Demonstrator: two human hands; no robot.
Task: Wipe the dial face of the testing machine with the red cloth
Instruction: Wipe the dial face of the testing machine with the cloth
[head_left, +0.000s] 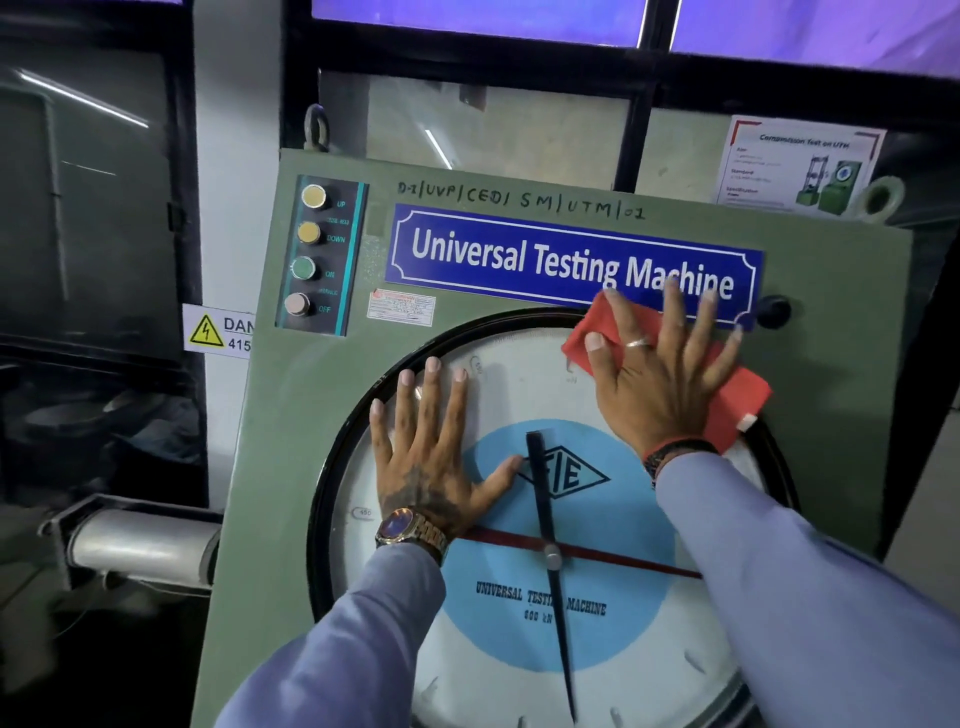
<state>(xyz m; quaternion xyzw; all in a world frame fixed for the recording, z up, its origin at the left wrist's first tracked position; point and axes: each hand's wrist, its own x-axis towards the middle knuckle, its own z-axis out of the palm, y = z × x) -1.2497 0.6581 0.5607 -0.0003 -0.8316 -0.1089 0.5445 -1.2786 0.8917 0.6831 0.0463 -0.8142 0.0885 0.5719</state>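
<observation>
On dial face (498, 384), upper right edge: red cloth (737, 400) pressed flat under right hand (660, 384), fingers spread, not gripped. Left hand (431, 452) laid flat, open, empty, on glass left of black pointer (545, 509).

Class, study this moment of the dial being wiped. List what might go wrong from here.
1. The red cloth sits at the dial face's upper right edge, partly on the green panel, so much of the glass may be missed.
2. The bare left hand, pressed flat on the glass, could leave smudges.
</observation>
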